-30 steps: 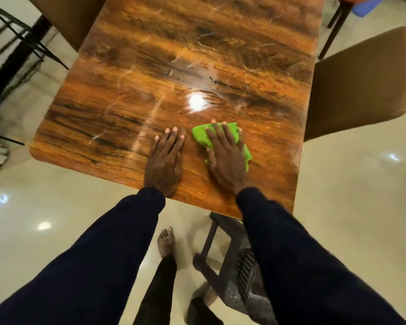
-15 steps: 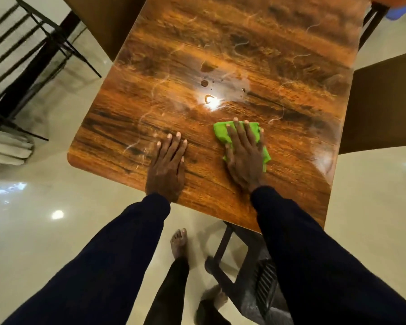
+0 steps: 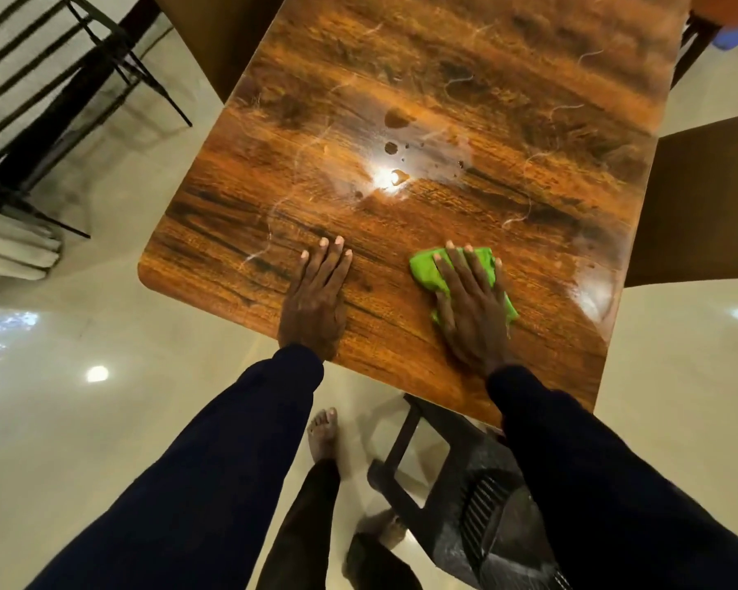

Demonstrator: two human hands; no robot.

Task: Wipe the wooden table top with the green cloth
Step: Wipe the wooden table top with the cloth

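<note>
No writing or labels readable anywhere here. Both hands are down flat on the counter (image 3: 508, 134), arms in dark sleeves (image 3: 214, 462) reaching up from the bottom of the frame. The left hand (image 3: 316, 300) lies palm down at centre frame, fingers straight and close together, pointing toward the top of the frame, clamped on nothing, just resting on bare wood. The right hand (image 3: 471, 308) sits to its right, well apart from it, palm down and fingers slightly spread, pressing the cloth (image 3: 427, 272) onto the counter. The cloth is bright green, bunched and folded, peeking out at the fingertips, left of the index finger and at the right edge of the palm; most of it is covered by the hand. It lies in the lower right part of the counter, near the front edge. The counter is glossy brown wood grain with pale streaks, and a cluster of droplets (image 3: 395, 138) sits around a bright glare above the hands. A dark stool (image 3: 465, 496) stands below the counter's edge, beside a bare foot (image 3: 322, 432) on the shiny floor (image 3: 60, 440).
</note>
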